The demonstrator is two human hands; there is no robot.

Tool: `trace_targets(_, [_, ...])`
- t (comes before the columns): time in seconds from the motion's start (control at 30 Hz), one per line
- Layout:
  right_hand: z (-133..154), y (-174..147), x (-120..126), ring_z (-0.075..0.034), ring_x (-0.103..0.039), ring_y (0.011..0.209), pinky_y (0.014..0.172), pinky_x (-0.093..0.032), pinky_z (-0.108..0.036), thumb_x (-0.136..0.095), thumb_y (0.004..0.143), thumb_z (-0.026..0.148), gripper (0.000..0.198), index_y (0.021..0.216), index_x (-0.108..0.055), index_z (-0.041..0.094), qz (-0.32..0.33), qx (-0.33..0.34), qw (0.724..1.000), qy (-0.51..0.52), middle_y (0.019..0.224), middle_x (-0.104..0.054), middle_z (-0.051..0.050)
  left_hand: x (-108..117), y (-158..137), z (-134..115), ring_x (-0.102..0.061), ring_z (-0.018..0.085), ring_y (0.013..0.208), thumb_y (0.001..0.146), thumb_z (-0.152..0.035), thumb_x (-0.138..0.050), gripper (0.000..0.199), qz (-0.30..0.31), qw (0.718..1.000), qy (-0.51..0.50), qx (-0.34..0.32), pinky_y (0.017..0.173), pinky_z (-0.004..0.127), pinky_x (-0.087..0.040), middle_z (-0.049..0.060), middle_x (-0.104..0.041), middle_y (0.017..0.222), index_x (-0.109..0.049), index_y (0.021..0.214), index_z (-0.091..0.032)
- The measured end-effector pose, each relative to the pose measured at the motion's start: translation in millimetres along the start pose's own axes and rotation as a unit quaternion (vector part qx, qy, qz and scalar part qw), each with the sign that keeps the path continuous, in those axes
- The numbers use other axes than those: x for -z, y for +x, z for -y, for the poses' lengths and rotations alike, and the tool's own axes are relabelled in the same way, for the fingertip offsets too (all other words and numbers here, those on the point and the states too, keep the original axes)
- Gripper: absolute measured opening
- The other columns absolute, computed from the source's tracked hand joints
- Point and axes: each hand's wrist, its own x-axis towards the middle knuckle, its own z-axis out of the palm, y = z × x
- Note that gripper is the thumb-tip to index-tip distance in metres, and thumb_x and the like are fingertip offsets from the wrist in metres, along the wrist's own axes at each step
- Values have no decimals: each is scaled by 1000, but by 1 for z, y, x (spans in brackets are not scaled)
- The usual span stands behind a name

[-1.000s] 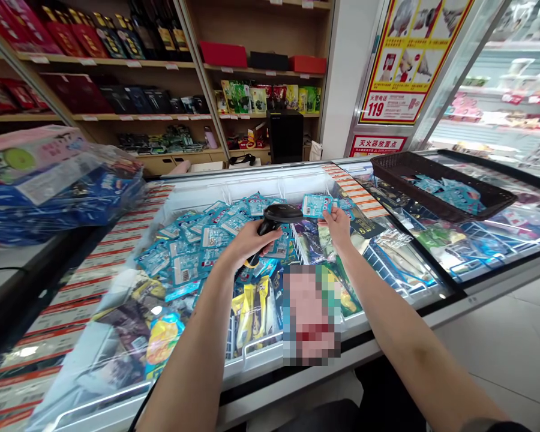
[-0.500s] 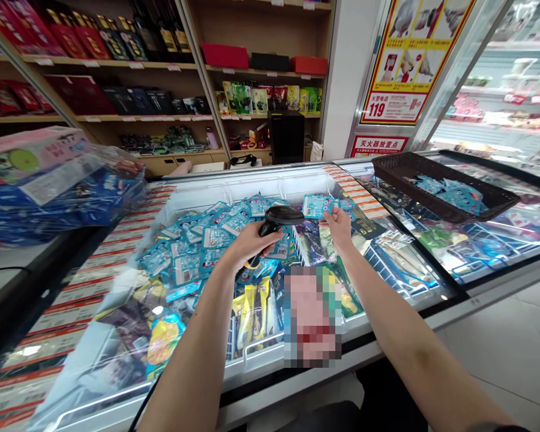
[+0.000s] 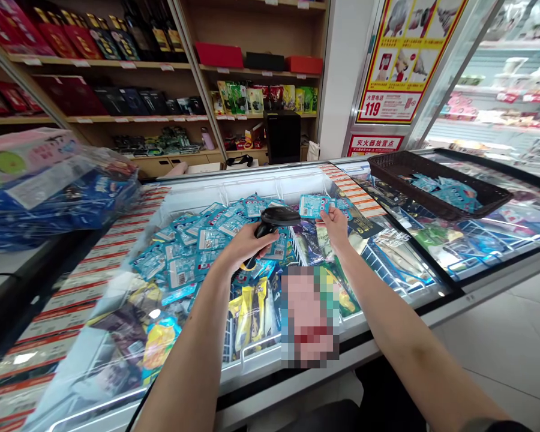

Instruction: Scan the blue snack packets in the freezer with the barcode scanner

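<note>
My left hand is wrapped around the handle of a black barcode scanner. The scanner's head points right, towards a light-blue packet pinched between the fingers of my right hand. A small gap separates scanner and packet. Below and left of them, a heap of similar blue packets with printed barcodes lies over the chest freezer. Yellow ice-cream wrappers show in the freezer under my left wrist.
A brown basket holding several blue packets stands on the freezer's right part. Plastic-wrapped boxes sit at the left. A pixelated patch hides something near the front edge. Shelves of goods and a black box are behind.
The whole scene has shifted slightly left in view. Both hands keep their hold, with scanner and packet in nearly the same places relative to each other.
</note>
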Motion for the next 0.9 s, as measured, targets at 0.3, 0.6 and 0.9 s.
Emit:
trace_targets(0.3, [3,-1,-1,-20,-70,67,63,-59,-34,-70,73,45,33,89,-58,20,-7,-8,1000,6,70,-64,2,1,1,0,-48,12,45,82,-44,-62,28,16,1000,14,3,52,26,-36,-1,-54,50,-58,76,-17])
trace_targets(0.6, [1,1,3,-21,-70,64,64,-57,-32,-66,77,44,40,105,-49,22,-55,-1,998,-22,65,-59,6,2,-1,0,-46,10,43,78,-44,-67,29,-53,998,-32,10,46,24,-35,-3,-53,53,-59,86,-17])
trace_targets(0.9, [17,9,36,-30,-61,98,91,-46,-47,-52,86,33,40,121,-54,12,-157,73,899,-403,99,-66,-14,13,-3,5,-49,12,46,77,-47,-67,30,-139,989,-40,8,46,24,-36,0,-55,53,-56,74,-18])
